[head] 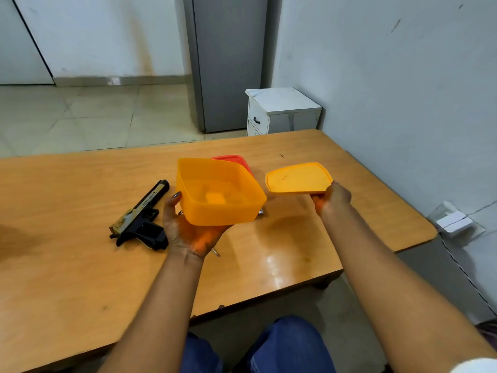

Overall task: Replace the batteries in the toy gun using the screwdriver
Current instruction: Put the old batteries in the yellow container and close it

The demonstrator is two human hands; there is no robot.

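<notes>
The black toy gun (141,220) with a tan slide lies on the wooden table (80,278), left of my hands. My left hand (185,230) cups an open orange plastic box (217,191) from below and holds it above the table; something small and orange shows in its bottom. My right hand (332,197) pinches the box's orange lid (297,179) by its near edge and holds it level to the right. A metal screwdriver tip (216,252) pokes out from under my left wrist; the rest is hidden.
A red container (232,158) sits on the table behind the orange box. A small metal piece (260,211) shows at the box's lower right. A white bedside cabinet (279,111) stands beyond the table. A white charger (454,222) hangs on the right wall.
</notes>
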